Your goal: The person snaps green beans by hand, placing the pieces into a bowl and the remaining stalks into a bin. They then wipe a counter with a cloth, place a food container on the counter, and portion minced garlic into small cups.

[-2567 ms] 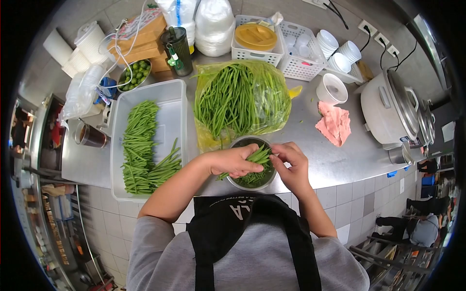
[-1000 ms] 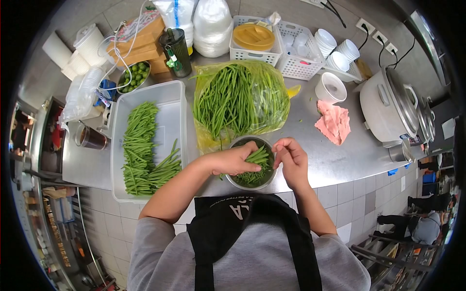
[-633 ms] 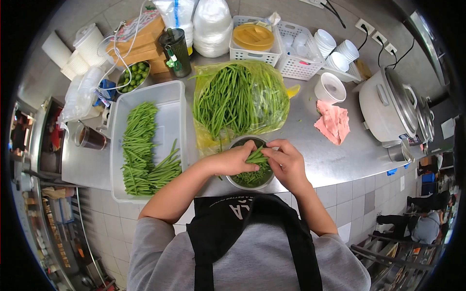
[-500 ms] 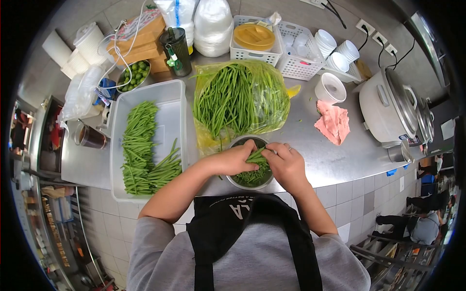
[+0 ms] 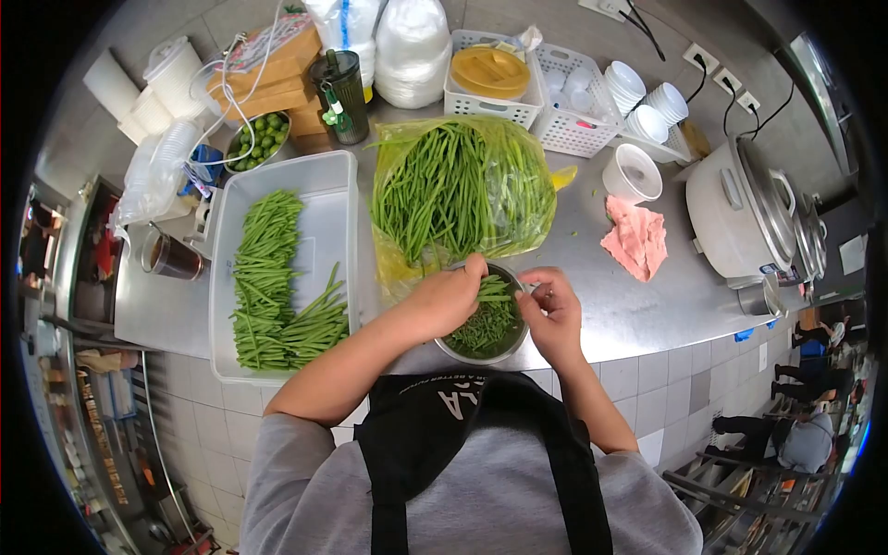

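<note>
Close to the counter's front edge stands a metal bowl (image 5: pixel 522 344) with short green bean pieces (image 5: pixel 483 326) in it. My left hand (image 5: pixel 450 298) is closed over the bowl's left side, gripping some green beans (image 5: pixel 495 289) that lie across the bowl. On the right side my right hand (image 5: pixel 553 313) has its fingers bent together at the ends of these beans. Behind the bowl lies a yellow plastic bag (image 5: pixel 536 208) with long green beans (image 5: pixel 435 185). A clear tub (image 5: pixel 328 199) to the left holds more beans (image 5: pixel 268 277) in rows.
Right of the bag are a pink cloth (image 5: pixel 635 239), a white tub (image 5: pixel 633 174) and a large cooker (image 5: pixel 735 203). White baskets (image 5: pixel 573 134), a dark tumbler (image 5: pixel 342 102) and a bowl of limes (image 5: pixel 264 143) stand behind. A glass (image 5: pixel 174 257) is at left; people are far right.
My hands have drawn slightly apart over the bowl, my left hand a little left. More of the bean pieces in the bowl shows.
</note>
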Available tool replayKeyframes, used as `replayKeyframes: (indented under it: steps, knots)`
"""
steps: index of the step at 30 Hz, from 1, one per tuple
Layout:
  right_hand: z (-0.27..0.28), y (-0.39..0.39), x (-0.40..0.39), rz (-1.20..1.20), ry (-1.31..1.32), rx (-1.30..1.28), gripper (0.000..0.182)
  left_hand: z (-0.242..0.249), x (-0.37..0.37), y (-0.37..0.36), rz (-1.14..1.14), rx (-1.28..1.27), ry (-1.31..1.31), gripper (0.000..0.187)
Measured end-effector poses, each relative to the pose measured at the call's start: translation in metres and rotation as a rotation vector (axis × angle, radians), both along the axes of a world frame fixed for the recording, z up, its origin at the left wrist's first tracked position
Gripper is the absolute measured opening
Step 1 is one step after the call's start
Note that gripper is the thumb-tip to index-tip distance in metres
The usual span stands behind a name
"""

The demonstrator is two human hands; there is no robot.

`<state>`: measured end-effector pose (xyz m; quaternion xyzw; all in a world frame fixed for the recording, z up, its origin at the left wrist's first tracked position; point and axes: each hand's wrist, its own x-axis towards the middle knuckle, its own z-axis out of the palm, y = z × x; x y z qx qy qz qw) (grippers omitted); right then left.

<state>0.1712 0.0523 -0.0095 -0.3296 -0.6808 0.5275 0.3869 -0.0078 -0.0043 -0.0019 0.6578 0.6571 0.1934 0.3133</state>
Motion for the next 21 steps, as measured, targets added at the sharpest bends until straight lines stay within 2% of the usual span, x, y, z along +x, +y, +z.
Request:
replayKeyframes:
  steps: [3,6,9,12,15,18,21]
  knots:
    - [0.021,-0.003,-0.005,-0.013,-0.217,0.576,0.022,-0.004,0.001,-0.001,-0.008,0.037,0.039,0.039]
    - [0.015,0.002,-0.001,0.027,-0.465,1.078,0.025,0.001,0.002,-0.001,-0.018,0.000,0.063,0.039]
    - [0.008,0.003,-0.001,0.021,-0.512,1.093,0.021,-0.003,0.001,-0.001,-0.008,0.002,0.051,0.039]
    - [-0.004,-0.001,-0.004,-0.012,-0.359,0.747,0.016,-0.005,0.001,-0.001,-0.011,0.046,0.045,0.039]
    - [0.001,-0.010,-0.005,0.013,-0.037,-0.349,0.014,-0.009,0.002,-0.001,0.010,0.070,0.055,0.040]
    - [0.001,-0.006,-0.006,0.001,-0.014,-0.305,0.018,-0.013,0.001,-0.002,0.046,0.163,0.041,0.022]
    - [0.016,-0.010,-0.012,0.002,-0.184,0.300,0.019,-0.009,0.001,-0.003,0.045,0.147,0.082,0.019]
